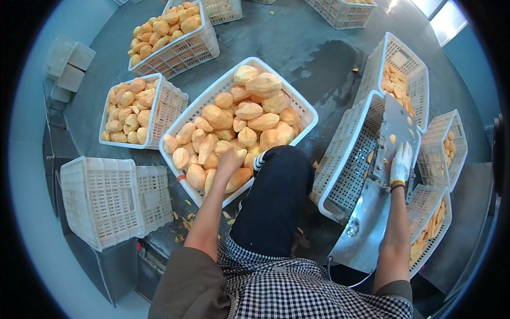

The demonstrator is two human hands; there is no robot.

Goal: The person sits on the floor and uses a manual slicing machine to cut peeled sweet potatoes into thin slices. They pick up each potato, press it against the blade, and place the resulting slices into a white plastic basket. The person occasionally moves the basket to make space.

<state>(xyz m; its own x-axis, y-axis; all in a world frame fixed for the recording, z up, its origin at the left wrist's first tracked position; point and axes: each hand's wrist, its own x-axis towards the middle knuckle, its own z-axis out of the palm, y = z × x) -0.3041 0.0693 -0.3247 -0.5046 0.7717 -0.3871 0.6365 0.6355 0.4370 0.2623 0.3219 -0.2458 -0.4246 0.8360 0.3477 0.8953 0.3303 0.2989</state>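
Peeled fruit (234,178) is lying at the near edge of the big crate (175,119); left hand (229,159) is closing on it. Probably slippery, firm. Gloved right hand (401,165) is pressing flat on the metal slicer (390,130).

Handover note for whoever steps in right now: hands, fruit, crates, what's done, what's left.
Left hand: bare, reaching into the big white crate, on the peeled orange fruit; grip not visible.
Right hand: white glove, resting on the steel slicer chute.
Done: slices lie in the crates on the right.
Left: the big crate is almost full, and two more crates of fruit stand behind it.
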